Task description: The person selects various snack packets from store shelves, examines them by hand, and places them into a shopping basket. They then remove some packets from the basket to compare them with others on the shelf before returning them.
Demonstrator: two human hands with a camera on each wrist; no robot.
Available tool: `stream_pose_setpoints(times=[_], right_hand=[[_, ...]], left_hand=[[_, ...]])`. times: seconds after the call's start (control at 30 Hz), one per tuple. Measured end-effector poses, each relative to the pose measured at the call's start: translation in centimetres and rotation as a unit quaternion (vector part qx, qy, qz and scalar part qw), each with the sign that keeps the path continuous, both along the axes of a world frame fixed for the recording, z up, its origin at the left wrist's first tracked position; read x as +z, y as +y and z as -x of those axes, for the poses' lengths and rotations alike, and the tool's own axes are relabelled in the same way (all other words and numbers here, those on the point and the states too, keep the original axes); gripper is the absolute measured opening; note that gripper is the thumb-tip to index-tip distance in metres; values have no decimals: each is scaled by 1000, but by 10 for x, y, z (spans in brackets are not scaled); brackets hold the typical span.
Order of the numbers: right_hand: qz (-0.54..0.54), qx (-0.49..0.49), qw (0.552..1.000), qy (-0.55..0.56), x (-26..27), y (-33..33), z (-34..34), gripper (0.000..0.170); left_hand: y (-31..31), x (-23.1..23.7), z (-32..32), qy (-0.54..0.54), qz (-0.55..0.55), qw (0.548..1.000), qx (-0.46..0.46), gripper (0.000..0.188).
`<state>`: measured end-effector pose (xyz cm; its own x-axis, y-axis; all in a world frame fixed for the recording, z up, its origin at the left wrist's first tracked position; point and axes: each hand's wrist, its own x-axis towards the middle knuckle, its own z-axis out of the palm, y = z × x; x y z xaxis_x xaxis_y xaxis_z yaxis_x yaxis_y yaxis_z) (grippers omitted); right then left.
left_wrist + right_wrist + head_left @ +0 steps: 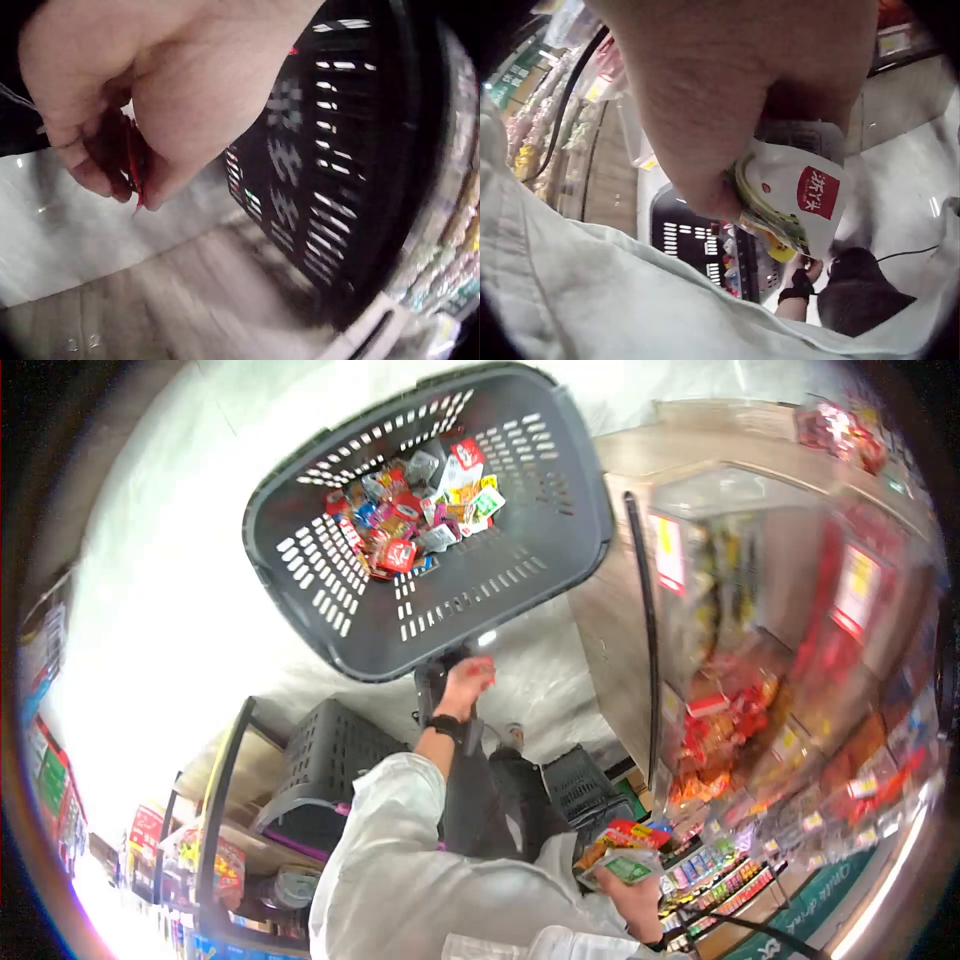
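Note:
My left hand [466, 688] is at the near end of a dark grey shopping basket [565, 560]. In the left wrist view, its thumb and fingers pinch a thin red packet [136, 169], most of it hidden by the hand. Several small wrapped snacks [400, 525] lie heaped on the basket's floor, many of them red. Lower right in the head view, my right hand [636, 902] grips several snack packets. One white snack packet [819, 199] with a red label faces the right wrist camera, and a green-and-white packet [628, 868] shows in the head view.
To the right, shelf bins [715, 720] hold packaged snacks behind price tags. Another dark basket [335, 760] stands at left beside a black-framed rack [215, 830]. A further basket [580, 785] is by my legs, and pale floor [150, 560] lies to the left.

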<state>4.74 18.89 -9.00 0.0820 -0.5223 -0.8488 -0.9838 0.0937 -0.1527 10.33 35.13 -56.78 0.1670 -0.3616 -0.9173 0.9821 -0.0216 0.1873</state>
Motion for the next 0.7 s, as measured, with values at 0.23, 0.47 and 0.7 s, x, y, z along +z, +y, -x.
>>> stream_pose_setpoints(times=[0.23,0.47,0.7], right_hand=[[-9,103,982,-160,78,19,-23,57],[-53,69,931,-355,138,29,-3,56],[28,43,885,-464,204,-7,80,51]], left_hand=[[18,262,-55,-89,126,986,69,15],[36,463,-86,-92,156,967,180,9],[-1,583,-36,-227,179,957,20,7]])
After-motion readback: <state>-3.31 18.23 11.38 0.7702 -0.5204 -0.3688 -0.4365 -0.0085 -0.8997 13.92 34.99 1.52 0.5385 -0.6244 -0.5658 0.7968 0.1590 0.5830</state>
